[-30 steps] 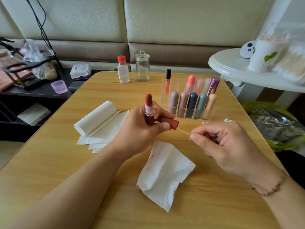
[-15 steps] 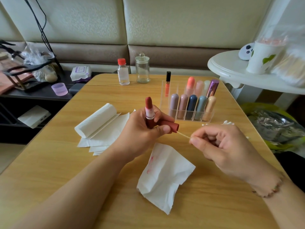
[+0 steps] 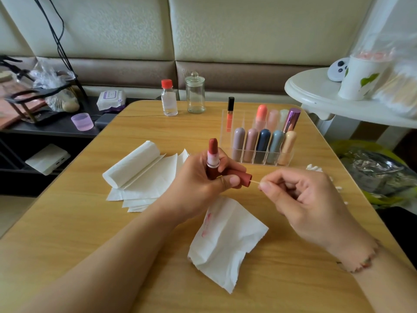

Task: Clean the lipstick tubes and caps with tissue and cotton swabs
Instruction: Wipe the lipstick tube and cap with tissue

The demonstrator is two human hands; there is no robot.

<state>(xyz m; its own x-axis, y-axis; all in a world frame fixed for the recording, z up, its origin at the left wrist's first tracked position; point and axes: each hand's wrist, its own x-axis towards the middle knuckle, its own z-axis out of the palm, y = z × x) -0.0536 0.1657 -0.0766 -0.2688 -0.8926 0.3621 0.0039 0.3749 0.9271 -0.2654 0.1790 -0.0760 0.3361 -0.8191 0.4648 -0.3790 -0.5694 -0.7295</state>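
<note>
Since half a second ago your swab has slid deeper, so less stick shows outside the cap. Toward the table's (image 3: 90, 222) left edge lie the soft folded tissues (image 3: 144, 175). Near mid-table your left hand (image 3: 198, 186) grips both the light, rigid lipstick tube (image 3: 212, 159), its smearable bullet upright, and the cap (image 3: 239, 177); hold each by its hard shell. Your right hand (image 3: 302, 199) pinches the thin, bendable cotton swab (image 3: 255, 182) close to the cap's mouth.

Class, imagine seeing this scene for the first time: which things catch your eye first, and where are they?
At centre, the left hand grips an open red lipstick and its cap, while the right hand pinches a cotton swab poked into the cap. Behind stands a clear organizer of pastel lipsticks; a stained tissue lies nearer.
</note>
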